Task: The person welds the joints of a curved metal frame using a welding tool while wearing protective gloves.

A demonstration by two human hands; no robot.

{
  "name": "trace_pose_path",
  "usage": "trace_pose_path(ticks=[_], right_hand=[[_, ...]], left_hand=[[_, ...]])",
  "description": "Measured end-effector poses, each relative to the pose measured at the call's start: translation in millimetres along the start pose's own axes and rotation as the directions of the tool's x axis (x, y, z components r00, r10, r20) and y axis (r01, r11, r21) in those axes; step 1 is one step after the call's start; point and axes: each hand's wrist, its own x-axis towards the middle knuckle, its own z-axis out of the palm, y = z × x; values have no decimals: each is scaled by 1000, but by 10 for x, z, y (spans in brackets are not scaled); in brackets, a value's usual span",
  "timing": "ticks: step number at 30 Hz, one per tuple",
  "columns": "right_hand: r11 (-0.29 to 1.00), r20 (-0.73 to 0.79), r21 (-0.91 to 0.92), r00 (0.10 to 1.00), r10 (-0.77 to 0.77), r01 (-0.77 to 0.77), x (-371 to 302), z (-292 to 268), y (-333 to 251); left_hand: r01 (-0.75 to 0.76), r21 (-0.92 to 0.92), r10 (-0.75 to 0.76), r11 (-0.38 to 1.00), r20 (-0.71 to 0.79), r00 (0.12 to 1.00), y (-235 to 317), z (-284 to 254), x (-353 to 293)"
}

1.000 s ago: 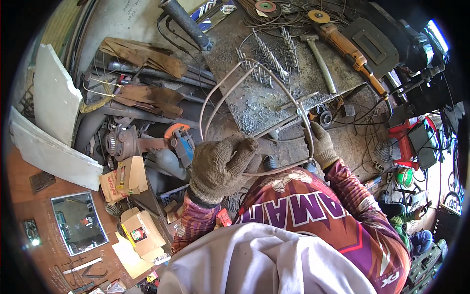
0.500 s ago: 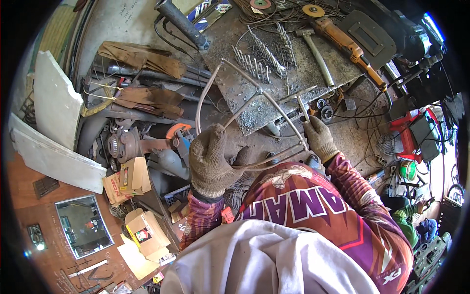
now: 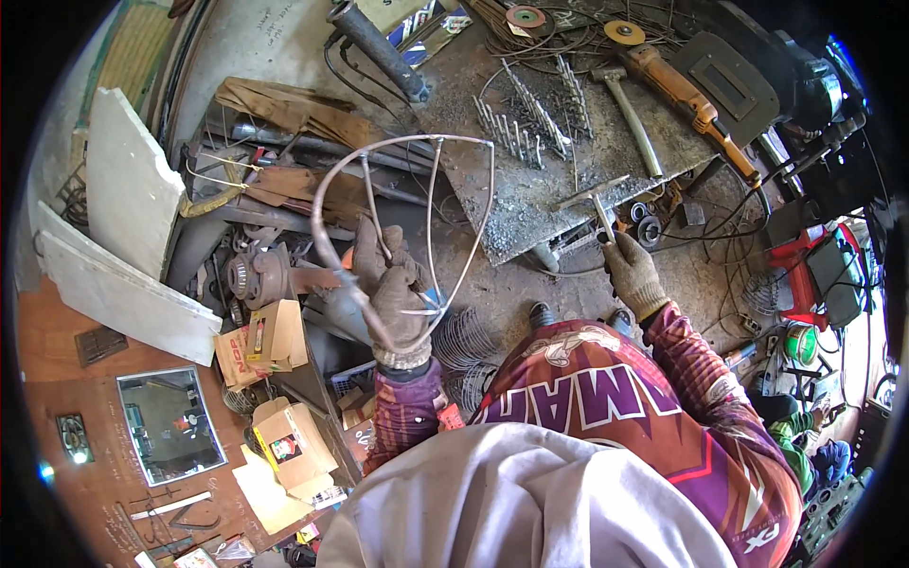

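Observation:
My gloved left hand (image 3: 398,298) is closed round a rod of a curved metal rod frame (image 3: 490,189), holding it up to the left of the worktable. The frame has a rounded outer rod and thinner cross rods that meet near my wrist. In my gloved right hand (image 3: 632,275) is the handle of a chipping hammer (image 3: 595,193). Its long narrow head points across the near edge of the metal worktable (image 3: 454,156). Frame and hammer are well apart.
Several short rods stand in rows on the table (image 3: 530,114), beside a claw-less hammer (image 3: 632,123) and an orange angle grinder (image 3: 677,90). Coiled wire (image 3: 469,341) lies by my feet. Cardboard boxes (image 3: 289,445) are at left. A person in green (image 3: 795,445) sits far right.
The rod frame has been turned over and swung leftward in my left hand, its rounded rod now on the left. My right hand still grips the hammer. The view has shifted slightly.

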Motion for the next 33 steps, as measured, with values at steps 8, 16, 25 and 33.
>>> trace_pose_path(ticks=[8, 16, 25, 33], right_hand=[[997, 23, -47, 998, 55, -54, -55, -19, -143], [999, 13, -30, 1000, 12, -12, -8, -49, -8], [999, -2, -48, 1000, 4, -4, -19, -22, -27], [1000, -9, 11, 1000, -23, 23, 11, 3, 54]], left_hand=[[143, -317, -81, 938, 202, 976, 238, 327, -53], [288, -410, -281, 865, 79, 957, 264, 397, -69], [522, -666, -204, 534, 497, 843, 80, 181, -20], [638, -673, -194, 375, 616, 764, 23, 84, -38]])
